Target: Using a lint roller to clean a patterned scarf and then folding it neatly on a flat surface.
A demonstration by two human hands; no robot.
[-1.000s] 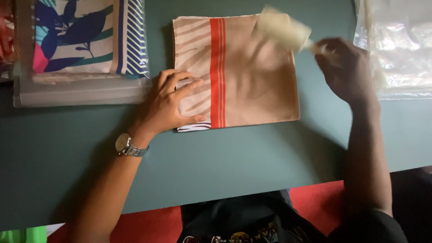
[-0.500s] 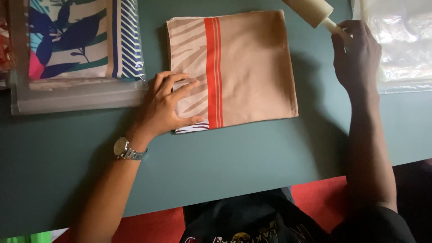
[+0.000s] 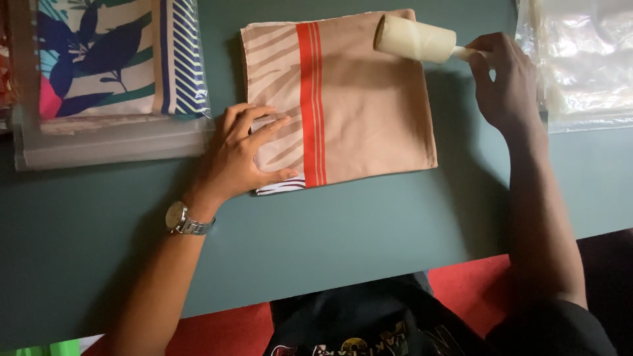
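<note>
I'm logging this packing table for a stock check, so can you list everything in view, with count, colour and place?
folded cloth: one, beige with orange-red stripes, centre of the table
lint roller: one, cream, on the cloth's top right corner
bagged printed cloth: one, blue, pink and white leaf print in a clear bag, upper left
clear plastic bags: a pile, count unclear, see-through, upper right
table: one, dark green, under everything
red floor: red, below the table edge
wristwatch: one, silver, on the left wrist
left hand: flat on the cloth's left part, pressing it down
right hand: closed on the lint roller's handle
</note>
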